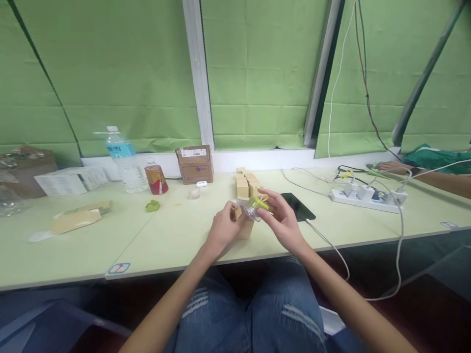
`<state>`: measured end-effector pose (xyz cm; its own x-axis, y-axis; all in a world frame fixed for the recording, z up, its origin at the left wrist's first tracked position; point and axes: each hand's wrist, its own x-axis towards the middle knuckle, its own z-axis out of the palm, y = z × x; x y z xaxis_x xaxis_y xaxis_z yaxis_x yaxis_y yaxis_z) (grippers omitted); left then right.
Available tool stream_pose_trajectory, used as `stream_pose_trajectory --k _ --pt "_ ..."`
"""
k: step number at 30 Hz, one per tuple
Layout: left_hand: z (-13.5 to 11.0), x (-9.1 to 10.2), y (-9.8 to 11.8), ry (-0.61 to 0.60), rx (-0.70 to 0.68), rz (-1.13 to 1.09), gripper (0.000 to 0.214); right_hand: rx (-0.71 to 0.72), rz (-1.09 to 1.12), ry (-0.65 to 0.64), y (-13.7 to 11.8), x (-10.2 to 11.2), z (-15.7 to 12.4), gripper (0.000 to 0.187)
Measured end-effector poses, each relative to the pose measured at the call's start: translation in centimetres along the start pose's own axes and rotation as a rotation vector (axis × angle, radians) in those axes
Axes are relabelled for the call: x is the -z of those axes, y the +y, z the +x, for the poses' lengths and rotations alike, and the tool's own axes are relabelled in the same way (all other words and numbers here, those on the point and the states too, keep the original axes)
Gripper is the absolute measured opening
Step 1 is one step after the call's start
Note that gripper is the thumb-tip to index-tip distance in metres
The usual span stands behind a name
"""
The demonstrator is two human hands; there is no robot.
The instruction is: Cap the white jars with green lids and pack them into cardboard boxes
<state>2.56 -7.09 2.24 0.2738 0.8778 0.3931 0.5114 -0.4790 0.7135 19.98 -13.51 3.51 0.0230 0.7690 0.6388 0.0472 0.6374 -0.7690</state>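
My right hand (282,219) pinches a small clear plastic container with a yellow-green top (253,206) and a tan loop. It is held just above a small tan cardboard box (245,231) near the front of the table. My left hand (225,224) is closed at the box's left and upper side, its fingertips touching the cardboard and close to the clear plastic. The box's opening is partly hidden by my fingers. Just behind my hands stand rows of similar tan boxes (247,184).
A dark tablet (299,207) lies to the right, with a white power strip (366,200) and cables beyond it. Leftward are a green piece (152,206), a drink bottle (156,178), a water bottle (126,164) and flattened packaging (75,220). Another person's arm (437,176) rests far right.
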Motion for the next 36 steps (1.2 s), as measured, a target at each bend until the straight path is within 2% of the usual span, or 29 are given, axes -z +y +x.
stream_pose_trajectory --k 5,8,10,15,18,24,29,31,33,36 --pt "-0.3 -0.4 0.0 -0.009 -0.076 0.0 0.034 0.075 -0.129 -0.009 -0.1 -1.3 -0.6 0.045" --pt "-0.5 -0.7 0.0 -0.025 -0.12 -0.074 0.036 0.156 -0.326 0.043 0.6 -0.7 -0.4 0.043" --pt "-0.7 -0.9 0.1 -0.048 -0.14 -0.115 0.034 0.186 -0.425 0.027 0.9 0.1 -0.1 0.043" --pt "-1.0 -1.1 0.5 -0.044 -0.111 -0.13 0.039 0.128 -0.366 -0.058 0.9 1.5 0.6 0.05" --pt "-1.0 -1.1 0.4 -0.083 -0.117 -0.165 0.041 0.155 -0.345 -0.061 1.1 1.6 0.7 0.052" --pt "-0.8 -1.1 -0.1 -0.148 -0.165 -0.186 0.041 0.302 -0.46 -0.118 1.9 2.1 0.9 0.023" --pt "-0.8 -1.3 -0.2 -0.17 -0.142 -0.218 0.039 0.313 -0.444 -0.144 2.1 2.3 0.9 0.019" --pt "-0.7 -1.3 -0.2 -0.174 -0.141 -0.275 0.039 0.312 -0.44 -0.098 1.9 2.2 0.8 0.018" --pt "-0.5 -1.2 -0.2 -0.171 -0.131 -0.339 0.04 0.28 -0.426 0.015 1.9 2.2 0.7 0.013" --pt "-0.2 -1.2 -0.3 -0.162 -0.101 -0.4 0.042 0.136 -0.371 0.122 2.3 2.3 0.6 0.011"
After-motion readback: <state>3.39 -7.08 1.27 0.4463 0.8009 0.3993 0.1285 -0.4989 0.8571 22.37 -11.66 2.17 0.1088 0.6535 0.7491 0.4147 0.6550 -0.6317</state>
